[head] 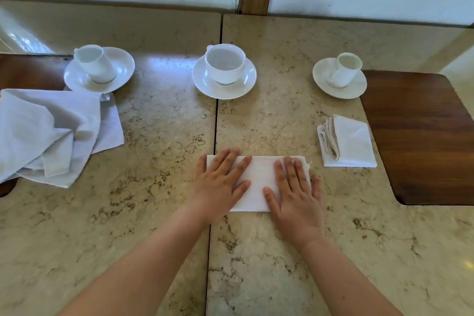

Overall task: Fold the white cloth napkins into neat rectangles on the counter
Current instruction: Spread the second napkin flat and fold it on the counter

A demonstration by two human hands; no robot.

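Head view, the only one: the napkin being folded lies as a flat rectangle on the counter, mid-width, toward the near edge and just right of the seam between the two slabs. Left hand is spread flat, fingers straight, pressing its left end. Right hand is also flat with fingers close together, pressing the right end. Neither pinches anything.

Finished folded napkins sit near the right edge, just beside the wooden inset. The unfolded pile sprawls at the left edge, its far corner touching the left saucer.

Risks as I judge them:
- Right end of the rectangle looks slightly frayed and uneven past the fingertips — if the layers aren't aligned, pressing now sets a crooked crease.
- Polished stone is likely slick. A sideways smoothing stroke could slide the whole napkin rather than flatten it, or skew the top layer off the bottom one.
- Left hand overhangs the napkin's left edge onto the seam, so dragging that way could catch the cloth edge in the gap.
- Lifting both hands at once may let the fold spring open.
- Pulling the next cloth from the pile could tug the left saucer and its tilted cup — the corner looks caught under the saucer rim, though I can't tell for sure.

Centre cup and right cup sit well apart from the hands, so low risk.
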